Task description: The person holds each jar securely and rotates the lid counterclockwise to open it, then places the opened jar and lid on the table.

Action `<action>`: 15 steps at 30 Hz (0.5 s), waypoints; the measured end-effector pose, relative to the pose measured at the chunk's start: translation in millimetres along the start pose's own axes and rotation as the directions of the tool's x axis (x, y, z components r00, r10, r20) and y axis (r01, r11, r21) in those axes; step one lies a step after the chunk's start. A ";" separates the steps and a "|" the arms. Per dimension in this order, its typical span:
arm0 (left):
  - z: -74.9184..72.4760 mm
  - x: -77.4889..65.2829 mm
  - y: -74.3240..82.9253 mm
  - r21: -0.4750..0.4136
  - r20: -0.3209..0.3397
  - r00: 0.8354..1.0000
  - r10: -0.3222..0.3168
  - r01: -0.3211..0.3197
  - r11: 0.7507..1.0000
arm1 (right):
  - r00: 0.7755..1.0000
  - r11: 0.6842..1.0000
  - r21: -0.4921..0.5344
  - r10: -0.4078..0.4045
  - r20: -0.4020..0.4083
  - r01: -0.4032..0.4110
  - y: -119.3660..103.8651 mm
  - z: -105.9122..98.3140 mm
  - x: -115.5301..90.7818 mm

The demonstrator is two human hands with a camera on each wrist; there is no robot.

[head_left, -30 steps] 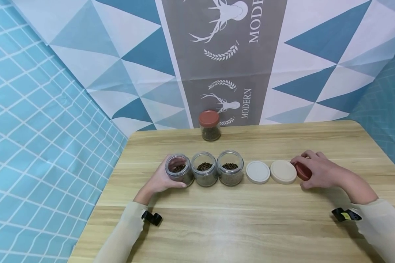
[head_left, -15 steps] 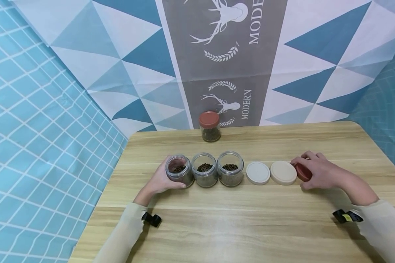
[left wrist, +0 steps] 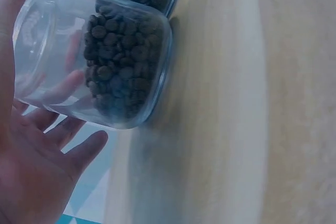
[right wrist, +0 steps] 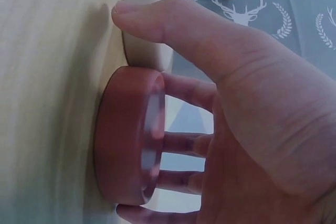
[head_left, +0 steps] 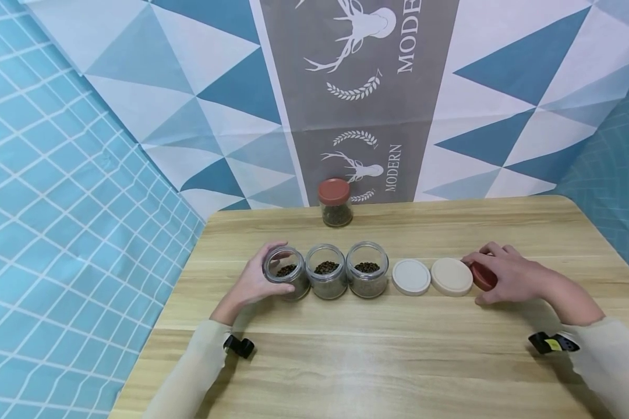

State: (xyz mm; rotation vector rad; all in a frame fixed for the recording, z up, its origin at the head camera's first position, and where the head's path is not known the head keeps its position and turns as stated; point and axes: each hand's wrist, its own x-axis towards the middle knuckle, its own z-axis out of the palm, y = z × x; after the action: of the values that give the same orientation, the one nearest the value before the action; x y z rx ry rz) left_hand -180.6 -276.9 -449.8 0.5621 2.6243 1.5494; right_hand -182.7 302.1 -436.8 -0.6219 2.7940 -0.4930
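Note:
Three open glass jars with dark brown pellets stand in a touching row: a left jar (head_left: 296, 289), a middle jar (head_left: 329, 286) and a right jar (head_left: 368, 286). My left hand (head_left: 254, 281) is spread loosely around the left jar, thumb in front and fingers behind. In the left wrist view the fingers look relaxed beside the glass. Right of the jars lie a white lid (head_left: 411, 276), a cream lid (head_left: 452, 276) and a red lid (head_left: 484, 276). Over the red lid is my right hand (head_left: 519, 278), fingers extended along its far side, thumb apart from it.
A closed jar with a red lid (head_left: 335, 203) stands at the table's back edge, against the patterned wall cloth (head_left: 424, 87). The wooden table (head_left: 377, 361) extends in front of the row. A blue checked cloth (head_left: 73, 203) hangs on the left.
My left hand's fingers have loosened from the left jar and spread outward behind it. My right thumb has eased slightly away from the red lid. The jars and lids keep their places.

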 end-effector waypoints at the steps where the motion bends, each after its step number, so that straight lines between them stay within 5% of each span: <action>1: -0.8 -0.3 1.7 0.012 -0.003 1.000 -0.001 0.001 1.000 | 1.000 1.000 0.002 -0.004 0.003 0.004 -0.3 -0.6 0.4; 15: -15.6 3.6 18.6 0.005 0.007 0.997 0.074 -0.074 0.997 | 1.000 1.000 -0.014 -0.008 -0.002 0.008 -9.4 -26.8 6.1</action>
State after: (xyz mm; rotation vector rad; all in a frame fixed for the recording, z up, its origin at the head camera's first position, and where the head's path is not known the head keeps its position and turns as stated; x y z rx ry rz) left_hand -182.1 -280.7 -425.5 0.6713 2.6323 1.5571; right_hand -192.7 298.6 -409.7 -0.6358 2.7999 -0.4761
